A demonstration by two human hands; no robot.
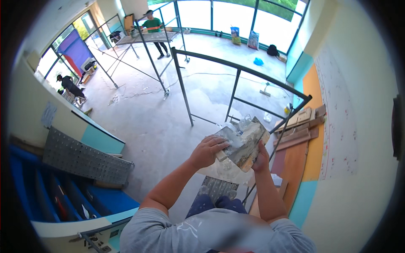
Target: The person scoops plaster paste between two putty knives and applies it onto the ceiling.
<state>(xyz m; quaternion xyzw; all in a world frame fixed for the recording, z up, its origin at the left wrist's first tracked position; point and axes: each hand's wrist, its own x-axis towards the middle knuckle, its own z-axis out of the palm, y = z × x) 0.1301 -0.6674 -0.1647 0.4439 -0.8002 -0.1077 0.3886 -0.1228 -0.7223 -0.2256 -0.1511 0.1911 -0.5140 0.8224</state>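
In front of my chest I hold plaster-smeared flat tools (240,145), a grey metal blade and a board heaped with off-white plaster; where one ends and the other begins is hard to tell. My left hand (209,149) is closed on the left side, by a pale handle. My right hand (261,156) grips the right edge, fingers partly hidden underneath. Some clear plastic (244,122) shows just beyond. Below, my feet stand on a perforated metal plank (215,187), beside a grey scaffold frame (236,71).
A person in green (154,27) is at another scaffold (143,38); a person in dark clothes (69,88) bends at left. Wooden boards (299,135) lean by the right wall. Blue stepped shapes (50,185) and a metal plank (84,156) lie lower left. Bags (253,40) stand by windows.
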